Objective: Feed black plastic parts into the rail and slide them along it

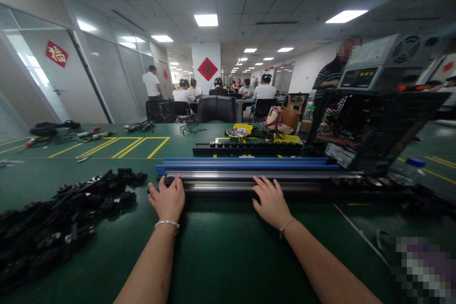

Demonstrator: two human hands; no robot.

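My left hand (167, 202) is at the left end of a long black-and-silver metal rail (217, 185), its fingers curled round a small black part (168, 180). Farther right, my right hand (272, 202) rests on the same rail with its fingers spread. Directly behind lies a long blue rail (245, 166), parallel to the silver one. Beyond it is a black strip (249, 149) with a row of small black parts on top. A heap of similar black parts (71, 213) covers the table left of my left hand.
An open computer case (370, 123) with a power supply (388, 61) on top stands at the right. Farther back on the green table (228, 256) are a metal dish (237, 132), bags (285, 116), cables and hand tools (94, 135). Several people sit or stand beyond.
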